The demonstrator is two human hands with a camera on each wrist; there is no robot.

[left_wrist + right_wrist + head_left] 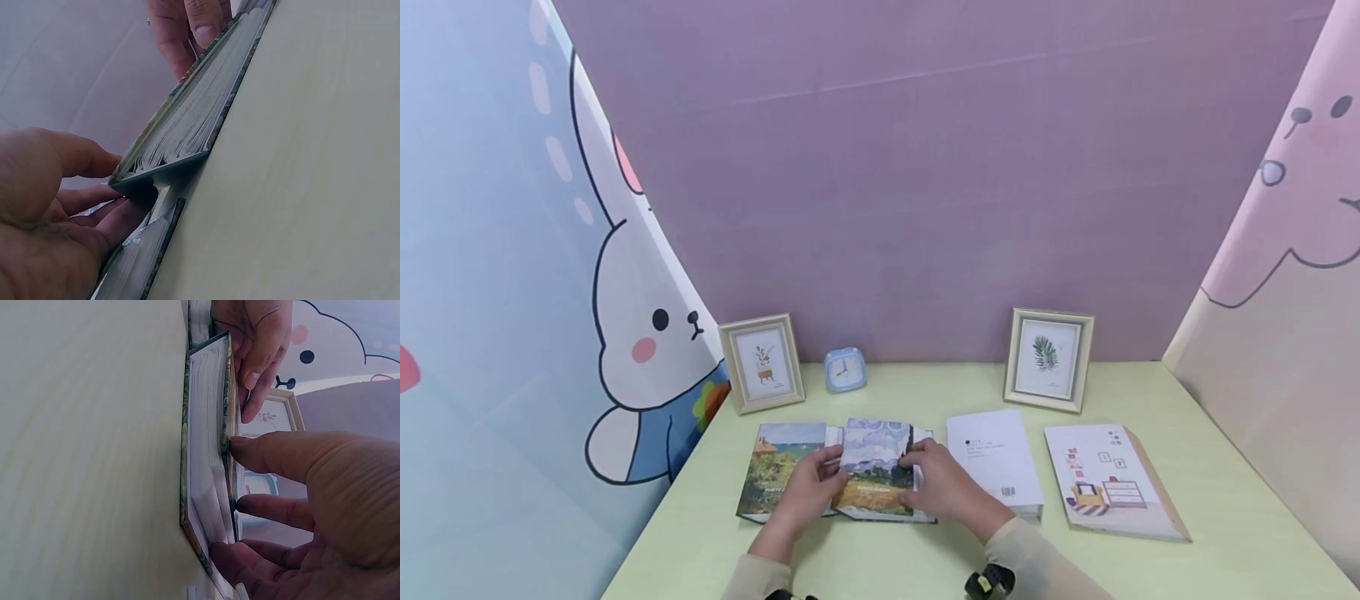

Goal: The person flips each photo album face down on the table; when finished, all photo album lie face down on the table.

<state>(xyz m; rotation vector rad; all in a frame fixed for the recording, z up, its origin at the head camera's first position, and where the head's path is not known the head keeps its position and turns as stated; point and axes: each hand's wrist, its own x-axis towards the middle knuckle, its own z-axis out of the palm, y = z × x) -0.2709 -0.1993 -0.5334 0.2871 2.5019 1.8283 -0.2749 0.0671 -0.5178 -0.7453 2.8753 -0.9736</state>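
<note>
A photo album (877, 454) with a painted landscape cover lies on the table between both hands, its front cover slightly raised from the pages. My left hand (807, 487) holds its spine side, the thumb on the cover edge and the other fingers against the spine. At the opposite edge my right hand (946, 482) pinches the cover with thumb and index finger, while its lower fingers touch the page edges (209, 437). Left of it, partly behind my left hand, lies a second photo album (775, 467) with a seaside landscape cover.
A thick white book (992, 454) lies just right of my right hand. Farther right is a book with a furniture drawing (1101, 483). Along the back stand a left picture frame (763, 367), a blue clock (846, 369) and a right picture frame (1048, 361), before a purple wall (887, 183).
</note>
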